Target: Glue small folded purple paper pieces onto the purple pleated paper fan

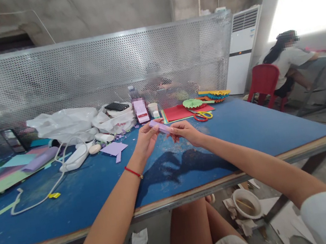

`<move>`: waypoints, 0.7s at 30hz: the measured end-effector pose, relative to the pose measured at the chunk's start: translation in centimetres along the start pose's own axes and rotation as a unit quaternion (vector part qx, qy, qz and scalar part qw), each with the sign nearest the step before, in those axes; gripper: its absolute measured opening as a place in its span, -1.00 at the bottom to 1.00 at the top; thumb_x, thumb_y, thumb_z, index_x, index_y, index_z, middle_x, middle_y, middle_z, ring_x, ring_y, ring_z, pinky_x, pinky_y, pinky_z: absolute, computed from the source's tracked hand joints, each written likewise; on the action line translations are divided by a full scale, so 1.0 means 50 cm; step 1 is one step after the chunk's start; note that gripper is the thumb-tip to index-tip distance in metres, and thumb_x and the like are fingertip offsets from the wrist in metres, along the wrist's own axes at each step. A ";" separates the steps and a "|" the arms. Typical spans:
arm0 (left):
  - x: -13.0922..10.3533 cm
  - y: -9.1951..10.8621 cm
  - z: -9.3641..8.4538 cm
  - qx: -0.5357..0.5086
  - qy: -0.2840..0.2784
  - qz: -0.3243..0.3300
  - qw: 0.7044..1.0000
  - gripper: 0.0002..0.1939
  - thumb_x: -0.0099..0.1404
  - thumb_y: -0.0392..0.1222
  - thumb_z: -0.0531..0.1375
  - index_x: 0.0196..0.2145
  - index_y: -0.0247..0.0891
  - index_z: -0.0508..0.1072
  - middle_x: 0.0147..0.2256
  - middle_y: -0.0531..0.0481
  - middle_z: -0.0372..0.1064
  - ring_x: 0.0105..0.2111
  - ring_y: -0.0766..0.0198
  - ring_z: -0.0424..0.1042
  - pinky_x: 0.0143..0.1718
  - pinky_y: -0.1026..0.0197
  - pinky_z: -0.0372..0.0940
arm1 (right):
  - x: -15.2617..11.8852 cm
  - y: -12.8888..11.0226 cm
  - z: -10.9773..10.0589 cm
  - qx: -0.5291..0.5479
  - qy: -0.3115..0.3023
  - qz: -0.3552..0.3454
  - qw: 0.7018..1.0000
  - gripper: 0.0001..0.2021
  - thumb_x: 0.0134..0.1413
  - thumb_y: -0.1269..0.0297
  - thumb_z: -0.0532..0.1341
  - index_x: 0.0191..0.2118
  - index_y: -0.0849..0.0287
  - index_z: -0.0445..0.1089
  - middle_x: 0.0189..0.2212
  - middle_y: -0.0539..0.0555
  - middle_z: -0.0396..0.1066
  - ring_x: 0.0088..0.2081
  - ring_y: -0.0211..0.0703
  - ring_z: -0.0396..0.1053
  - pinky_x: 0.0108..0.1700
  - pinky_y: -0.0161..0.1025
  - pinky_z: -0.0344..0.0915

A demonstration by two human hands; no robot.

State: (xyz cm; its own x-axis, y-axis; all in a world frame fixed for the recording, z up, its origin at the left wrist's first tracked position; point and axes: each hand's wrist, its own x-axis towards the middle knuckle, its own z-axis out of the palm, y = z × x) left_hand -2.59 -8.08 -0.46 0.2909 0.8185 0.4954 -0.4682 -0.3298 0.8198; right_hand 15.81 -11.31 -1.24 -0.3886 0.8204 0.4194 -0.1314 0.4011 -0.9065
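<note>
Between my two hands, above the blue table, is a narrow folded strip of purple paper point(160, 127). My left hand point(148, 138) pinches its left end, and my right hand point(185, 131) grips the right end with thumb and fingers. A red string bracelet is on my left wrist. Purple paper pieces point(114, 148) lie on the table left of my hands, with small purple scraps behind them. Scissors point(203, 116) with red and yellow handles rest beyond my right hand, beside a stack of coloured paper point(177, 113).
Green, yellow and blue pleated paper shapes point(192, 103) sit at the back right. White plastic bags point(63, 123), a white cable point(44, 205) and coloured sheets point(17, 169) cover the left side. A perforated metal screen point(95, 71) stands behind. A person sits on a red chair point(264, 82) at right.
</note>
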 end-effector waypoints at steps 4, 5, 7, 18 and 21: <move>0.001 0.001 0.000 -0.010 0.002 0.004 1.000 -0.55 -0.15 0.07 0.58 -0.35 -0.23 0.66 -0.27 -0.06 0.58 -0.24 0.24 0.50 -0.18 0.24 0.36 | -0.001 -0.001 0.001 0.001 -0.004 0.003 1.000 -0.47 -0.06 -0.25 0.38 -0.40 0.22 0.51 -0.60 -0.05 0.36 -0.54 -0.33 0.31 -0.47 -0.34 0.24; 0.001 0.001 0.000 -0.011 0.002 0.006 1.000 -0.56 -0.15 0.06 0.58 -0.37 -0.24 0.66 -0.26 -0.07 0.57 -0.24 0.23 0.50 -0.18 0.24 0.36 | -0.002 -0.002 0.002 0.001 -0.005 0.004 1.000 -0.48 -0.06 -0.25 0.38 -0.40 0.22 0.51 -0.60 -0.05 0.36 -0.54 -0.33 0.31 -0.47 -0.34 0.24; 0.001 0.002 -0.001 -0.012 0.001 0.009 1.000 -0.57 -0.15 0.04 0.58 -0.37 -0.25 0.66 -0.22 -0.07 0.56 -0.22 0.24 0.49 -0.18 0.24 0.36 | -0.002 -0.002 0.003 0.003 -0.007 0.006 1.000 -0.48 -0.06 -0.25 0.38 -0.40 0.22 0.52 -0.60 -0.05 0.36 -0.54 -0.33 0.31 -0.46 -0.34 0.25; -0.004 0.010 0.011 0.023 0.013 -0.004 1.000 -0.56 -0.16 0.06 0.58 -0.37 -0.25 0.68 -0.16 -0.13 0.59 -0.17 0.18 0.51 -0.14 0.22 0.36 | -0.003 0.003 0.006 0.000 0.009 0.019 1.000 -0.45 -0.12 -0.29 0.38 -0.38 0.20 0.52 -0.55 -0.03 0.38 -0.53 -0.33 0.30 -0.45 -0.33 0.32; -0.009 0.000 0.025 0.042 0.013 -0.029 0.999 -0.49 -0.14 0.09 0.57 -0.29 -0.31 0.68 -0.23 -0.18 0.61 -0.19 0.12 0.54 -0.14 0.17 0.38 | -0.001 0.007 0.006 -0.016 0.034 0.020 0.999 -0.42 -0.15 -0.34 0.37 -0.37 0.18 0.50 -0.51 -0.02 0.41 -0.52 -0.32 0.31 -0.44 -0.31 0.36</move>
State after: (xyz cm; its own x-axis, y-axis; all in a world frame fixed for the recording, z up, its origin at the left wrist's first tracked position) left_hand -1.69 -9.01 -0.31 0.2939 0.8487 0.4397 -0.3784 -0.3192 0.8689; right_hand 15.50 -11.32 -1.58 -0.3295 0.8615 0.3863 -0.0871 0.3797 -0.9210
